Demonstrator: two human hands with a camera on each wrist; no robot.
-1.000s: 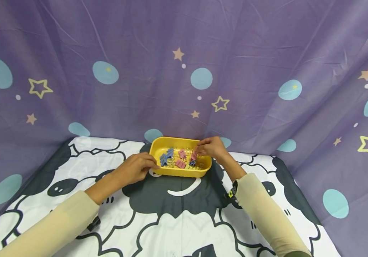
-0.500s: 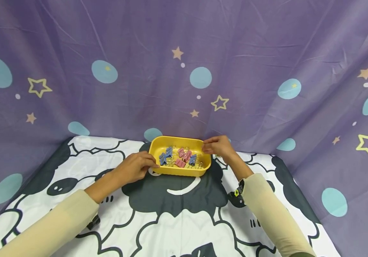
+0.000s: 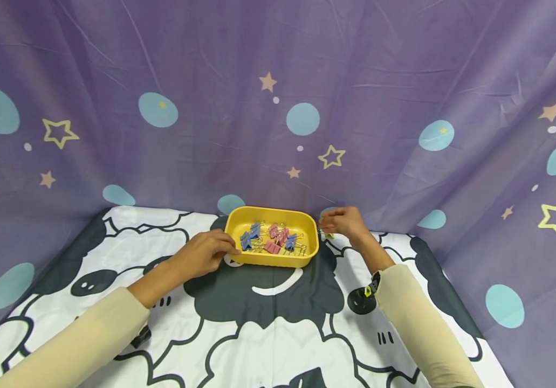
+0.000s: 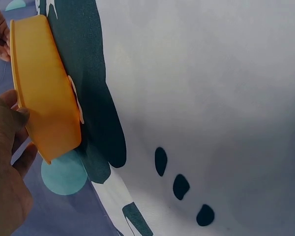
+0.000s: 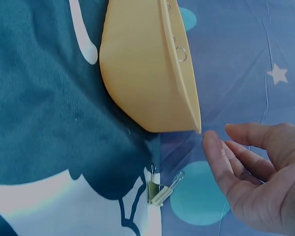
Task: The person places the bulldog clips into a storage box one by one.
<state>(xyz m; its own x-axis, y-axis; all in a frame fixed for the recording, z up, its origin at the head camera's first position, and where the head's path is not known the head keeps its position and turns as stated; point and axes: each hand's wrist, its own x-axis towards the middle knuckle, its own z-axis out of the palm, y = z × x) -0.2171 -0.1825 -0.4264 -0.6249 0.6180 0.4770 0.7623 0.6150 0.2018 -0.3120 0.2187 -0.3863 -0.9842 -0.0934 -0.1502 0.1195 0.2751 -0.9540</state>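
In the head view, a yellow plastic bin [image 3: 269,260] stands at the back of the table, holding pink binder clips [image 3: 273,247], blue binder clips [image 3: 246,241] and several pale yellow ones. My left hand [image 3: 205,250] pinches the bin's left end at the rim; the left wrist view shows fingers and thumb there. My right hand [image 3: 345,222] hovers just right of the bin, thumb and fingers apart, holding nothing. Below it, a yellow binder clip [image 5: 159,193] lies on the cloth outside the bin, its wire handles spread.
A white and dark sheep-print cloth [image 3: 273,355] covers the table. Directly behind the bin hangs a purple curtain [image 3: 239,161] with stars and blue ovals, which also runs along both sides.
My right hand has moved from over the clips, across the rim, to the right of the bin. Pink and blue clips at the bin's right side have shifted. The left hand stays put.
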